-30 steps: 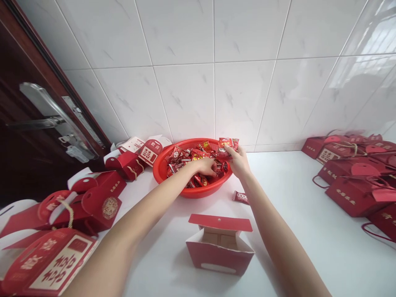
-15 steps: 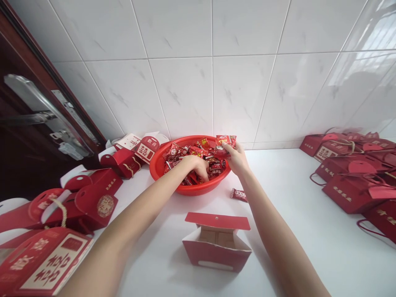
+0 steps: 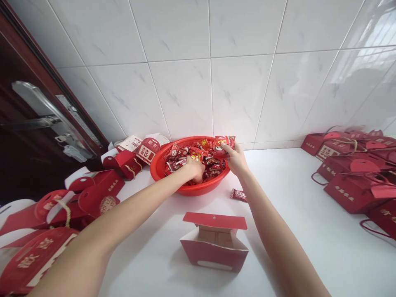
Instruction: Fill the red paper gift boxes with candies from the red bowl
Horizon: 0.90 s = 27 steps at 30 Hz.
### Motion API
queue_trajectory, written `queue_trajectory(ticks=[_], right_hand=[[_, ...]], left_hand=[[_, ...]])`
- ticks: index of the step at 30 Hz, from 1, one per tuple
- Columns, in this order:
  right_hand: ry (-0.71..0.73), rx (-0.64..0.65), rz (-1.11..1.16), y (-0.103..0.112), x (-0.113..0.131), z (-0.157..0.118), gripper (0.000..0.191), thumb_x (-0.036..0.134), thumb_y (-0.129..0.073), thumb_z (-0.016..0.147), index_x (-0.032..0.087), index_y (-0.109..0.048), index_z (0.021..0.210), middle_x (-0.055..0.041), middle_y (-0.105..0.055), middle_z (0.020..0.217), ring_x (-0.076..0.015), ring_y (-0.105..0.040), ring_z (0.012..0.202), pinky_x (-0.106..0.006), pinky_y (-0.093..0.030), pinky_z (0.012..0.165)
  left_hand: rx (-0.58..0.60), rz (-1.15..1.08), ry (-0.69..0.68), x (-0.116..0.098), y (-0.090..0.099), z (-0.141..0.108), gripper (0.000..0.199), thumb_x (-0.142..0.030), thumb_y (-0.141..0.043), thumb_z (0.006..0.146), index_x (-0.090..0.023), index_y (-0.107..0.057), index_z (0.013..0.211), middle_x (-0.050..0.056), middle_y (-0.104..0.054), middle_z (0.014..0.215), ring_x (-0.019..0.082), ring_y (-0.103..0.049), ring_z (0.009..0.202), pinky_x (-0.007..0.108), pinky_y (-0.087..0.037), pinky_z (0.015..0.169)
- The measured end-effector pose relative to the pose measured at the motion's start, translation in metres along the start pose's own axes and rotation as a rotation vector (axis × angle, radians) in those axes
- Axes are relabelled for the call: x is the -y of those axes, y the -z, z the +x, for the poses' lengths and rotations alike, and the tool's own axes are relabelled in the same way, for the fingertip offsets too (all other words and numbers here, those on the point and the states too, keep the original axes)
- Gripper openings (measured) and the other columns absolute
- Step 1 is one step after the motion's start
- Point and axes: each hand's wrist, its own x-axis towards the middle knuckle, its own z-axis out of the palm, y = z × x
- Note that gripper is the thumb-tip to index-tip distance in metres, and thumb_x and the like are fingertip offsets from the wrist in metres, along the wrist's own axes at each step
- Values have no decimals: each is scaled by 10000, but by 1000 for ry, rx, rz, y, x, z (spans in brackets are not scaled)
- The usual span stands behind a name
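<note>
My left hand point(image 3: 194, 170) reaches down into a red plastic basket point(image 3: 198, 190), its fingers curled among wrapped candies point(image 3: 213, 161). Its fingertips are hidden, so what they grip cannot be made out. A red packet with gold print point(image 3: 197, 154) lies against its far side. Over the basket's right rim, my right hand point(image 3: 237, 160) is closed on red candy packets point(image 3: 223, 145). One candy in a red wrapper point(image 3: 238, 194) lies on the white table beneath my right wrist. Nearer me stands a red gift box point(image 3: 214, 252) with its lid flap up and its inside bare.
Red gift boxes point(image 3: 102, 185) crowd the left side of the white table point(image 3: 297, 231), beside a dark door with a metal handle point(image 3: 46, 111). More red boxes with cord handles point(image 3: 349, 192) stand on the right. A tiled wall point(image 3: 241, 90) rises behind the basket.
My left hand has shifted slightly left and up within the basket, its fingers still among the candies. My right hand keeps its packets in nearly the same place. The camera view has turned slightly.
</note>
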Motion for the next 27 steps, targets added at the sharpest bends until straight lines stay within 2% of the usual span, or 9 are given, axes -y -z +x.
queue_trajectory(ticks=[3,6,10,14,17,19,21,23,27], right_hand=[[-6,4,0,0,-1,0,405,439,-889,606,225,-621,822,25,-705,721,-170,-670,646,-323,-608,645],[-4,10,7,0,0,-1,415,436,-894,593,224,-621,822,29,-701,732,-161,-659,642,-318,-605,650],[-7,6,-1,-1,0,-2,408,428,-888,599,222,-627,835,18,-710,764,-171,-674,682,-310,-597,662],[-12,-4,-32,-1,0,-2,407,441,-881,613,223,-630,848,11,-713,765,-177,-675,666,-318,-592,649],[-15,1,-55,-1,1,-3,409,459,-879,622,222,-628,842,8,-701,725,-184,-668,631,-333,-592,623],[-17,-2,-62,-2,1,-3,411,466,-882,616,223,-630,832,8,-699,710,-185,-664,619,-336,-592,611],[-19,-6,-63,-2,2,-4,417,471,-888,602,226,-632,821,14,-697,694,-183,-660,610,-332,-591,601],[-19,-3,-65,-2,1,-4,421,473,-892,597,225,-631,817,17,-697,689,-182,-663,614,-331,-593,603],[-12,1,-47,-1,0,-4,408,451,-885,614,220,-635,839,4,-718,748,-191,-687,666,-331,-595,642]], left_hand=[[53,120,67,10,16,-10,318,-251,-750,574,-154,-766,876,187,-769,981,391,-684,1021,601,-357,1063],[-42,80,102,29,23,-14,333,-329,-729,634,-171,-758,926,177,-762,1009,385,-672,1036,538,-417,1017],[-241,32,124,63,14,-11,382,-385,-646,745,-199,-746,1063,170,-723,1131,384,-610,1145,517,-396,1042],[-358,-10,164,87,-1,-7,496,-421,-631,805,-269,-687,1274,148,-588,1386,384,-458,1328,600,-256,1144],[-416,-25,123,90,-5,-8,511,-285,-638,807,-277,-670,1317,147,-554,1433,375,-414,1378,626,-193,1171],[-448,-39,38,84,-3,-10,504,-158,-620,770,-275,-716,1251,123,-598,1393,340,-460,1354,556,-230,1184],[-391,-100,-77,75,-1,-12,476,-104,-589,741,-281,-765,1146,84,-683,1272,293,-565,1248,437,-354,1127],[-263,-177,-156,64,0,-13,411,-133,-601,730,-285,-788,1064,57,-748,1102,270,-654,1086,345,-465,982],[-118,-245,-131,47,-1,-12,305,-167,-682,669,-243,-795,942,63,-774,936,282,-697,895,308,-499,763]])
